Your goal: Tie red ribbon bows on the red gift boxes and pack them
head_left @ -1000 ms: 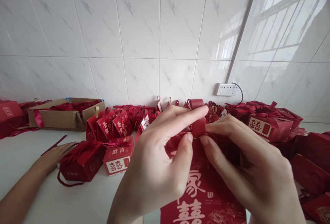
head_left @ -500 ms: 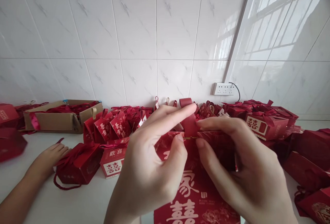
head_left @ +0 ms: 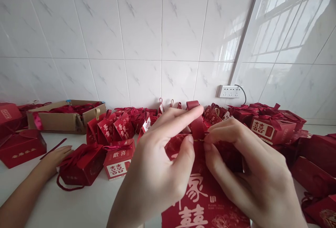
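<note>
Right in front of me stands a red gift box (head_left: pixel 199 200) with pale Chinese characters, its narrow top pointing up. A dark red strap (head_left: pixel 197 126) loops above that top, with a thin gold-coloured piece at its base. My left hand (head_left: pixel 157 168) grips the top edge left of the strap, thumb in front and fingers behind. On the other side, my right hand (head_left: pixel 257 165) pinches the edge near the gold piece between thumb and forefinger. The inside of the box and my fingertips behind it are hidden.
Another person's hand (head_left: pixel 59 154) rests beside a red box (head_left: pixel 81 168) with a cord handle. A cardboard tray (head_left: pixel 57 123) holds red items. More red boxes (head_left: pixel 275 126) line the white table (head_left: pixel 86 203). Behind are a tiled wall and a power strip (head_left: pixel 231 91).
My right thumb and forefinger have drawn closer together by the gold piece. The view has shifted slightly. A red box at far left, blurred before, sits further right.
</note>
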Motion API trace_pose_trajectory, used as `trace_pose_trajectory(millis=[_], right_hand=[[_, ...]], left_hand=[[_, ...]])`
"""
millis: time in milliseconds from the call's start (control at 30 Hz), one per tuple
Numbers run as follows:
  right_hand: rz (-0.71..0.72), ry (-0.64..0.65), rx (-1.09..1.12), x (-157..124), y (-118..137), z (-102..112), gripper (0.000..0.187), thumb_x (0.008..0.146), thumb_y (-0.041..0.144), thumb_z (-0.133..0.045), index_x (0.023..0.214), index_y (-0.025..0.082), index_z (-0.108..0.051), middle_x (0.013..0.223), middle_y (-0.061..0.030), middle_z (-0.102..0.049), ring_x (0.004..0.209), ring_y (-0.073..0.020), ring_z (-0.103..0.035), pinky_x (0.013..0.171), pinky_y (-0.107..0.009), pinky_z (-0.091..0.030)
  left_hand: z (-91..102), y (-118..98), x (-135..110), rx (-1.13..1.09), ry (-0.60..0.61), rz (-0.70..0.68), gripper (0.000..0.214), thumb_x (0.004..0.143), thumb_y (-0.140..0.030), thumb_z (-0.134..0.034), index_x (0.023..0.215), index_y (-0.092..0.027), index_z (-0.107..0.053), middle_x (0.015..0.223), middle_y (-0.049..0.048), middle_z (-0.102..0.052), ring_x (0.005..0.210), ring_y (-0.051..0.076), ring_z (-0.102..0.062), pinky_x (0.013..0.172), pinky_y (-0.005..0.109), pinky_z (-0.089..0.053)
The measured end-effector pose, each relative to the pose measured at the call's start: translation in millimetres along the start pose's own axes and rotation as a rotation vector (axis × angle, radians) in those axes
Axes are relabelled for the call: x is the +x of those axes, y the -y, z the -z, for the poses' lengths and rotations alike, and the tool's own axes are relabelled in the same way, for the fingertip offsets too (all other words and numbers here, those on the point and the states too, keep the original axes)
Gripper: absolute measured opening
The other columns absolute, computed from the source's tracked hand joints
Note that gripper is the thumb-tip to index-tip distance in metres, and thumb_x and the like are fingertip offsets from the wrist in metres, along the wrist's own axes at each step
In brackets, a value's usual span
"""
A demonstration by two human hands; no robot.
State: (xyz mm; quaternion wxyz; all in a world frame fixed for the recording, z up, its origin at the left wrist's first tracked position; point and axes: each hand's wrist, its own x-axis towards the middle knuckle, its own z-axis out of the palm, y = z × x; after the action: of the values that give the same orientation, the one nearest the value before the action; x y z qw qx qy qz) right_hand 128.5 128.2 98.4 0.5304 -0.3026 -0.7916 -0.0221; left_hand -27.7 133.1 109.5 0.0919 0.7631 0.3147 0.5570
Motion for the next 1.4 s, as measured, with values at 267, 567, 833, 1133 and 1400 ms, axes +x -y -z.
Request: trace_pose_trajectory(millis=[267,567,833,1133,1400], right_hand=[[-0.114,-0.035,0.062,3.9,-10.4,2.9,0.014,0.085,0.018,-0.058,0.097,0.022,-0.054,0.086,0.001,-0.061,0.073,-0.0108,-0.058,0.063,-0.02,-0.047],[-0.084,-0.063,0.004,5.0,-15.9,5.6,0.012,0.088,0.011,-0.049,0.081,0.02,-0.052,0.073,0.0026,-0.052,0.063,-0.0093,-0.047,0.057,-0.021,-0.039],[-0.218,-0.61,0.302,10.9,-41.2,-5.5,0.009,0.09,0.026,-0.054,0.085,0.022,-0.06,0.077,0.001,-0.054,0.07,-0.013,-0.049,0.063,-0.026,-0.038],[-0.292,-0.93,0.839,24.9,-78.2,-12.4,0.006,0.076,0.023,-0.061,0.071,0.022,-0.058,0.069,0.0038,-0.052,0.064,-0.0123,-0.053,0.062,-0.026,-0.044],[-0.367,-0.809,0.865,24.2,-70.2,-8.0,0.005,0.074,0.025,-0.065,0.071,0.023,-0.061,0.071,0.0035,-0.057,0.061,-0.011,-0.054,0.057,-0.024,-0.044]], left_hand=[[-3.8,6.4,1.3,0.063,-0.003,-0.1,0.046,0.084,-0.006,-0.05,0.124,-0.028,-0.057,0.122,0.0002,-0.059,0.114,0.017,-0.055,0.097,0.025,-0.049],[-9.6,5.8,0.8,-0.124,0.016,-0.052,0.058,0.086,-0.013,-0.051,0.136,-0.037,-0.033,0.122,0.0002,-0.058,0.11,0.019,-0.058,0.093,0.033,-0.053],[2.7,20.1,2.9,0.111,0.136,0.163,0.078,0.076,-0.044,-0.066,0.142,-0.034,-0.025,0.131,0.0061,-0.054,0.118,0.031,-0.054,0.092,0.043,-0.052],[5.0,19.8,1.5,0.096,0.105,0.115,0.073,0.067,-0.038,-0.074,0.131,-0.028,-0.041,0.129,0.0084,-0.056,0.115,0.03,-0.055,0.089,0.04,-0.054],[6.4,16.2,4.2,-0.044,-0.107,0.112,0.069,0.067,-0.039,-0.071,0.128,-0.025,-0.043,0.117,0.0079,-0.06,0.106,0.027,-0.058,0.086,0.038,-0.053]])
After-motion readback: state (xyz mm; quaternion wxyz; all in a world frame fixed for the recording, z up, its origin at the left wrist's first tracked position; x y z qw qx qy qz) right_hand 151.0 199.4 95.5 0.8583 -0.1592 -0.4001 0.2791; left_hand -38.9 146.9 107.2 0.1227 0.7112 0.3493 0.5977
